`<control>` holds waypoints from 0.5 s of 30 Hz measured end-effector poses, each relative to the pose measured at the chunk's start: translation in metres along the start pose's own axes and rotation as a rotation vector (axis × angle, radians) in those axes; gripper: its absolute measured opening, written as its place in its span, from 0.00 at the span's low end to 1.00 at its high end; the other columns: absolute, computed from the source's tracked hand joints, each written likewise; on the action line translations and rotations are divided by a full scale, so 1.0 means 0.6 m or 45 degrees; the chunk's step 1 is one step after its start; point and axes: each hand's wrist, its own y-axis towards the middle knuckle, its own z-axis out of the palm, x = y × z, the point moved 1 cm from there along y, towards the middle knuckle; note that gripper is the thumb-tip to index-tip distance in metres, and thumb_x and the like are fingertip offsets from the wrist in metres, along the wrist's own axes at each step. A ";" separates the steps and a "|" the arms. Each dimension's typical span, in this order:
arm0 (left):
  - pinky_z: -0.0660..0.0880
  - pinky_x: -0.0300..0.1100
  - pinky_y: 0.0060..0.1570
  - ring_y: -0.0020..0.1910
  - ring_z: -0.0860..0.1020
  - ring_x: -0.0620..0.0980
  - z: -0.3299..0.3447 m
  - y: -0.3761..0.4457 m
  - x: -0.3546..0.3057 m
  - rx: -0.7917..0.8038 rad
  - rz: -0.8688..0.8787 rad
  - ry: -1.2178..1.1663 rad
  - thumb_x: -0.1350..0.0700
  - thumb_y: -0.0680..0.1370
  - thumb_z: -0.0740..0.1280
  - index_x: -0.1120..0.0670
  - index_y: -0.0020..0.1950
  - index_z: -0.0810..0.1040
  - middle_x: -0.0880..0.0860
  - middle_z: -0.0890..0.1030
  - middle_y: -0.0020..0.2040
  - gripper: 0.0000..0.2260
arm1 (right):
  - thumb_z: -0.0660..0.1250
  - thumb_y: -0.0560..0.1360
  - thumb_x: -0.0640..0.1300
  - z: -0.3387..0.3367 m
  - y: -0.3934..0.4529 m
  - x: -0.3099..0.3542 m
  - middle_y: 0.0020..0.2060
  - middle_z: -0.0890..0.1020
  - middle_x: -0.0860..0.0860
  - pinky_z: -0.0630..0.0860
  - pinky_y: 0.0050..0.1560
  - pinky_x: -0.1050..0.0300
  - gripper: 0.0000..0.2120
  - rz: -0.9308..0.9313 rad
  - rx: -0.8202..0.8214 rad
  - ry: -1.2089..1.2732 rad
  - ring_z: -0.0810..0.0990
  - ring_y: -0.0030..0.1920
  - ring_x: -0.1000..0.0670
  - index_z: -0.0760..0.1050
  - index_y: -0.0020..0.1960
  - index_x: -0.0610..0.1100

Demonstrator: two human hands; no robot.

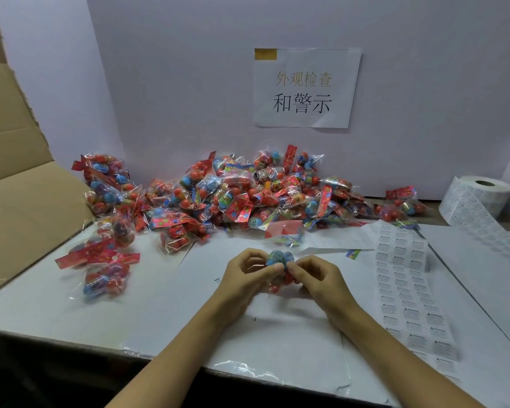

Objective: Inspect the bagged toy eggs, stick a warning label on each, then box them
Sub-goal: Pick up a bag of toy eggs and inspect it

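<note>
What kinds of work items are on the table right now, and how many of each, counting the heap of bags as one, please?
Heap of bagged toy eggs: 1
Bag of toy eggs held in both hands: 1
Label roll: 1
Unrolled label strip: 1
Cardboard box: 1
Paper sign on the wall: 1
Total: 6
The bags inside the heap overlap too much to count singly.

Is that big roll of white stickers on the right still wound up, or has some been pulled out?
Partly unrolled: the white label roll stands at the table's back right, and its printed label strip trails forward across the white tabletop.
</note>
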 end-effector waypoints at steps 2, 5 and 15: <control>0.81 0.51 0.43 0.47 0.83 0.60 -0.002 0.000 -0.002 0.048 0.009 -0.043 0.55 0.74 0.74 0.63 0.49 0.82 0.62 0.84 0.46 0.12 | 0.77 0.69 0.59 -0.001 -0.003 0.004 0.41 0.86 0.50 0.81 0.42 0.56 0.21 0.009 0.029 0.030 0.83 0.45 0.53 0.82 0.47 0.42; 0.80 0.51 0.51 0.52 0.82 0.55 -0.008 0.003 0.001 0.103 -0.020 -0.028 0.52 0.77 0.67 0.62 0.51 0.85 0.61 0.84 0.51 0.14 | 0.78 0.64 0.59 -0.004 -0.003 0.003 0.49 0.85 0.54 0.80 0.48 0.59 0.24 -0.012 0.081 -0.038 0.82 0.53 0.55 0.81 0.55 0.48; 0.82 0.52 0.45 0.46 0.83 0.55 -0.014 0.015 0.012 -0.259 0.031 0.148 0.61 0.79 0.71 0.60 0.50 0.76 0.58 0.81 0.46 0.05 | 0.70 0.77 0.33 -0.005 0.006 -0.005 0.51 0.87 0.43 0.81 0.51 0.59 0.15 0.092 0.107 0.273 0.86 0.52 0.46 0.78 0.62 0.41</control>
